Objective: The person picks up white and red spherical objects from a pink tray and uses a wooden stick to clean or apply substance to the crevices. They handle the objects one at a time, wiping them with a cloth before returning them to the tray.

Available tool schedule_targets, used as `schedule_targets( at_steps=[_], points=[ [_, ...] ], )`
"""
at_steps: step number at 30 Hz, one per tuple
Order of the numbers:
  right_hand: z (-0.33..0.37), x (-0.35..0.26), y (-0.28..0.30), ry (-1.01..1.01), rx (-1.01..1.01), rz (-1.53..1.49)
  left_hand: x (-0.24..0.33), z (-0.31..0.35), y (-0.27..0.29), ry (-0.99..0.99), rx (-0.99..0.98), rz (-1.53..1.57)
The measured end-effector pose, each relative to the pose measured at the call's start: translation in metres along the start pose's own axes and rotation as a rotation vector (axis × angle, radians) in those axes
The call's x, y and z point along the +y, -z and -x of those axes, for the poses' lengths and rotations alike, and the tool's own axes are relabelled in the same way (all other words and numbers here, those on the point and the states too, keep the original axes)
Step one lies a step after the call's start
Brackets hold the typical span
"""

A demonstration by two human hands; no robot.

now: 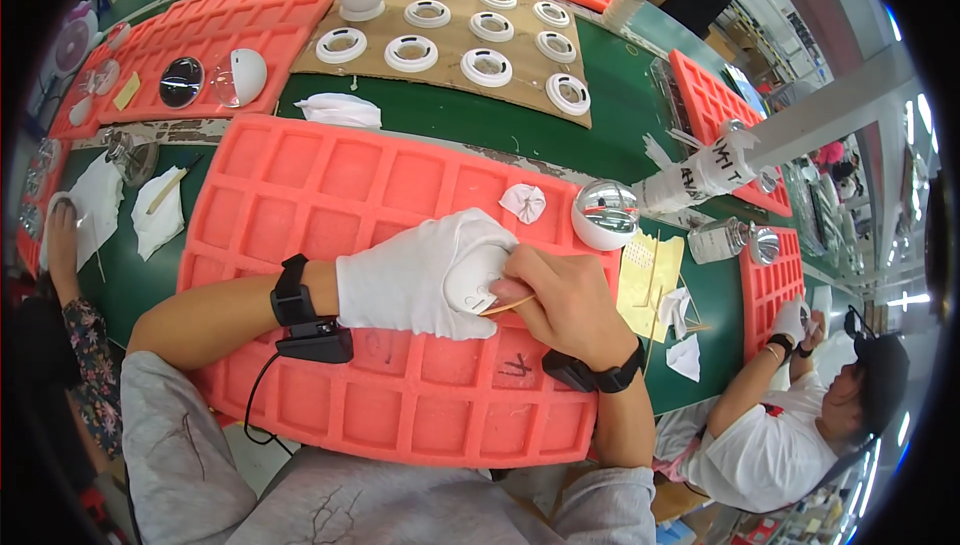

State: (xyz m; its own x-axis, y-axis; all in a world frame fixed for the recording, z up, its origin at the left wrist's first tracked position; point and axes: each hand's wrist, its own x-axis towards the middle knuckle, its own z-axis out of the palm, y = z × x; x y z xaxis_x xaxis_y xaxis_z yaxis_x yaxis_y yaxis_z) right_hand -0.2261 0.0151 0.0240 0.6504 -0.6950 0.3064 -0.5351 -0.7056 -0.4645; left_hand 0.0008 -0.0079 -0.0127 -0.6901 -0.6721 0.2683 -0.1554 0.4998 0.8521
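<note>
My left hand (415, 270), in a white glove, is closed round a white rounded housing (464, 287) above the red foam tray (330, 385). My bare right hand (575, 305) pinches a thin tan stick (512, 305), its fingers close against the housing. The stick's tip lies by the housing's lower edge, where small dark markings show. Just beyond my hands, a crumpled white cloth (523, 203) rests on the tray. A white ball-shaped unit with a clear, shiny dome (606, 213) stands at the tray's far right corner.
White rings (487, 67) lie on a cardboard sheet (380, 57) at the back. A yellow sheet (648, 270) with thin sticks and a glass bottle (715, 242) are on the right. Co-workers sit at both sides; one wears a white shirt (780, 445). A wrapped post (700, 180) stands at right.
</note>
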Motion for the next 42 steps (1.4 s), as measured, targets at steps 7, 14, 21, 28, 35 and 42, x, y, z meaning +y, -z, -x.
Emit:
schedule_targets(
  at_steps=[7, 14, 21, 28, 35, 42],
  points=[
    [-0.002, -0.003, 0.003, 0.046, 0.050, 0.049, -0.011, 0.000, -0.003, -0.093, -0.009, -0.107],
    [0.000, -0.001, 0.002, 0.057, 0.088, -0.064, -0.004, -0.001, -0.003, -0.079, -0.010, 0.016],
    [0.006, 0.001, -0.006, -0.051, 0.095, -0.300, 0.001, 0.001, 0.004, -0.075, -0.073, 0.041],
    [0.012, 0.014, -0.011, -0.256, 0.167, -0.649, 0.008, 0.000, 0.007, -0.019, -0.104, 0.139],
    [0.008, 0.026, -0.012, -0.334, 0.272, -1.010, 0.004, 0.000, 0.003, -0.027, -0.064, 0.134],
    [0.000, 0.016, -0.016, -0.359, 0.305, -0.975, 0.002, 0.003, 0.004, -0.074, -0.047, 0.049]
  ],
)
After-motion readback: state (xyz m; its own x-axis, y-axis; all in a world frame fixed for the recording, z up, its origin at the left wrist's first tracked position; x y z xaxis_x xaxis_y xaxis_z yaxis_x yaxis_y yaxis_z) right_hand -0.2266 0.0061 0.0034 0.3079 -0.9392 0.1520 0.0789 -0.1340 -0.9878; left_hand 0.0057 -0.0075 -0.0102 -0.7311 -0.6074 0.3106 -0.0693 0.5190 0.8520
